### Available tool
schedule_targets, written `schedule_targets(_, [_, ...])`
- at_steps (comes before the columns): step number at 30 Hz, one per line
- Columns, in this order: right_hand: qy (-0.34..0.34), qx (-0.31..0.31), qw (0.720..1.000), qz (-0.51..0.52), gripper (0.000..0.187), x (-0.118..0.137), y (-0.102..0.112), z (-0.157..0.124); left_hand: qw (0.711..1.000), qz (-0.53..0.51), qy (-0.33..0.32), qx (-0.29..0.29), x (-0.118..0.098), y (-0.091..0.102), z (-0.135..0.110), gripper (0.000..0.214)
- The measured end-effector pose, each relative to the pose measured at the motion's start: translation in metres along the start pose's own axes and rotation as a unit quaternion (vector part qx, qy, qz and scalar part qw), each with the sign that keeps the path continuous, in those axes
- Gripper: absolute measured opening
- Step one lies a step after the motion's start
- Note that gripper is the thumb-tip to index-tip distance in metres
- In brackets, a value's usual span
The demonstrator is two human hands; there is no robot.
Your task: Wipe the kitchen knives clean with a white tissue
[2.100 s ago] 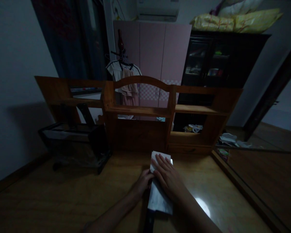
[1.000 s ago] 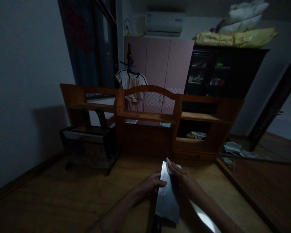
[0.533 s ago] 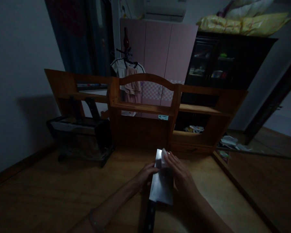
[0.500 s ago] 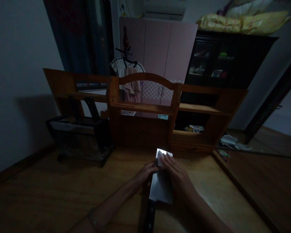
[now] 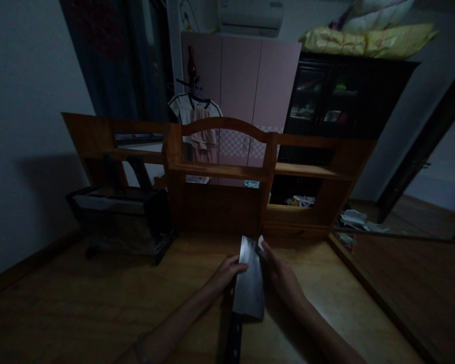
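Observation:
A cleaver (image 5: 249,290) with a wide metal blade and a black handle points away from me above the wooden table. My left hand (image 5: 226,273) grips the blade by its left edge, thumb on the upper face and fingers underneath. At the blade's far right edge, my right hand (image 5: 281,275) pinches a small white cloth or tissue (image 5: 262,245); I cannot tell which. The cleaver's handle (image 5: 234,337) extends toward me with no hand on it.
At the left on the table (image 5: 136,298) stands a dark knife block (image 5: 119,222) with black-handled knives in it. A wooden shelf unit (image 5: 220,172) lines the far edge. A raised wooden rim (image 5: 367,283) borders the right side. Beyond are pink wardrobe doors (image 5: 238,81).
My right hand and the white piece have slid off the upper face of the blade to its right edge. More of the blade shows. My left hand still holds it.

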State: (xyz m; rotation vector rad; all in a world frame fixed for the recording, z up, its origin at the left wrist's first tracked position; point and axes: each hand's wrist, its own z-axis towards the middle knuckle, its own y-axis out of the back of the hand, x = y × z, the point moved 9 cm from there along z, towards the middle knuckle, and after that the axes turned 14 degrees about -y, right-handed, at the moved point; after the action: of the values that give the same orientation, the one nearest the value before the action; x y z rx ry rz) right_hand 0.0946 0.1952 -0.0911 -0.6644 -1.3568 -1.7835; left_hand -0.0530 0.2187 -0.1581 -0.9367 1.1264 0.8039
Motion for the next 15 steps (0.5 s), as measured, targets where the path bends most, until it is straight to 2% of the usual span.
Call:
schedule_targets(4, [-0.073,-0.083,0.984,0.14,0.043,-0.01,0.029,0.001,1.0,0.006,-0.008,-0.027,-0.004,0.001,-0.001,0.03])
schedule_targets(8, [-0.166,-0.023,0.932,0.321,0.041,-0.03,0.022,0.004,1.0,-0.004,-0.005,-0.028,-0.01,-0.002,-0.003,0.031])
schedule_targets(15, [-0.182,0.03,0.902,0.391,0.048,-0.024,0.012,0.01,1.0,0.005,0.017,-0.021,-0.007,0.0,-0.003,0.031])
